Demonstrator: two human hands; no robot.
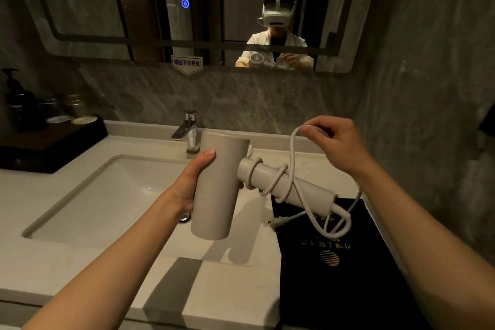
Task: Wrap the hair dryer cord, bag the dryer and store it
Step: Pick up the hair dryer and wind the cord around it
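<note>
A beige hair dryer (214, 190) is held above the sink, barrel upright, handle pointing right. My left hand (192, 179) grips the barrel from the left. Its white cord (293, 158) is looped a few times around the handle, and a loose length rises to my right hand (332, 142), which pinches it above the handle. More cord hangs in a loop under the handle's end, with the plug (276, 221) dangling over a black bag (334, 262) that lies flat on the counter at the right, gold print on it.
A white sink basin (107, 195) with a chrome faucet (187, 131) lies below the dryer. A dark tray (51, 144) with bottles and jars stands at the back left. A mirror hangs above; a grey wall closes the right side.
</note>
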